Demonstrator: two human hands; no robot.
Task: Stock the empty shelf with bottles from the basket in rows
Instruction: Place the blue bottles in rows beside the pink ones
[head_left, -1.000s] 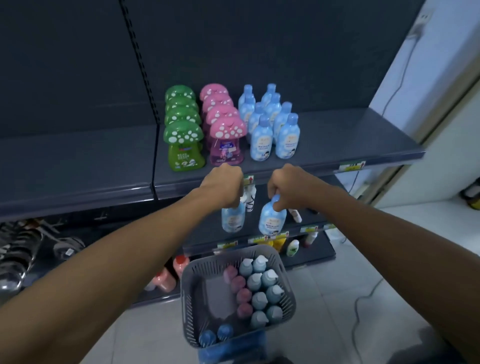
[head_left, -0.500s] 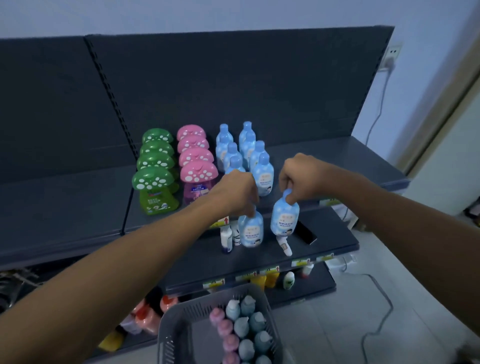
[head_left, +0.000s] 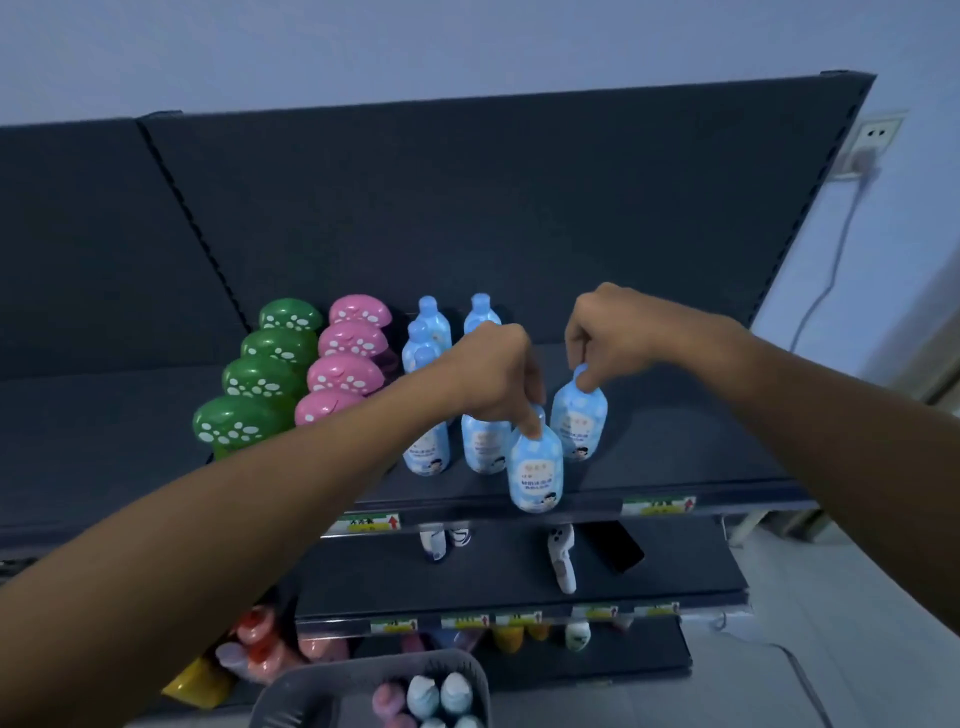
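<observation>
Top shelf (head_left: 675, 457) carries three kinds of bottle in rows running front to back: four green mushroom bottles (head_left: 236, 423), four pink mushroom bottles (head_left: 345, 371), and blue bottles (head_left: 428, 325) in two rows beside the pink; six or so show, the left arm hiding part of them, so the count is not sure. Two more blue bottles are in hand. Left hand (head_left: 493, 376) is closed, fingers pinched round the neck of the left bottle (head_left: 536, 473), which hangs upright at the shelf's front edge, its base level with the lip; whether it touches the shelf cannot be told. Right hand (head_left: 610, 330) is likewise closed on the cap of the right bottle (head_left: 579, 423), upright over the shelf just right of the blue rows, further in than the left one. Basket (head_left: 311, 691) sits at the bottom edge of view, with one pink and about four pale blue tops showing. On the middle shelf (head_left: 519, 582) lie a few small white bottles and a dark flat thing. Against half a second ago, both hands have risen from in front of the middle shelf to the top shelf, the right bottle passing over its edge, and the basket has slipped lower in view.
</observation>
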